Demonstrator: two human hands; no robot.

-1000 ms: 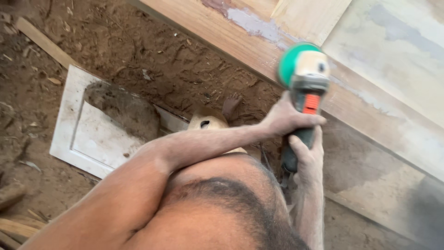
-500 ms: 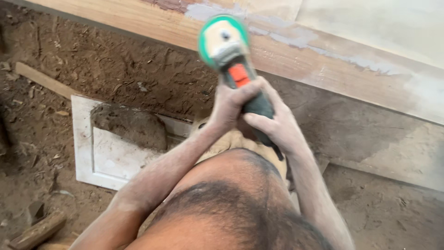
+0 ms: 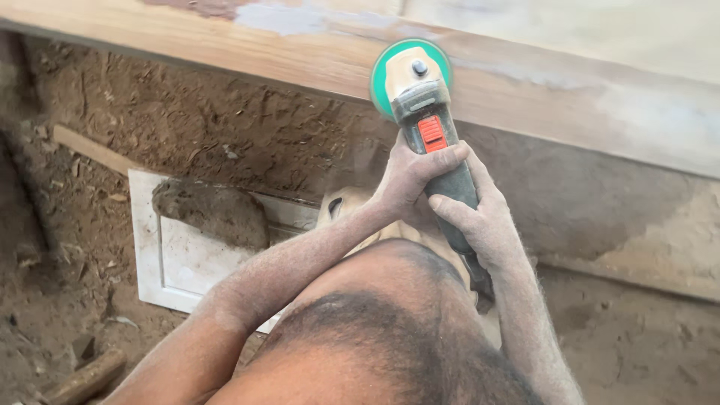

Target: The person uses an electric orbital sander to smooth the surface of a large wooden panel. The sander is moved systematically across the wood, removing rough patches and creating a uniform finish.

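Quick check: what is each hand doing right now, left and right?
Left hand: closed around the sander, just below its orange switch.
Right hand: closed around the sander's handle, lower down.

Sawdust-strewn dirt floor [image 3: 225,127]; white framed panel [image 3: 172,262]; wood scraps [image 3: 82,379]

Both dusty arms reach forward; the left hand [image 3: 409,180] and right hand [image 3: 480,217] clench together, fingers curled.

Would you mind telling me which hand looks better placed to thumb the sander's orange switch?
Probably the left hand: it grips the sander high on the body, thumb lying just below the orange switch. The right hand holds farther down the handle.
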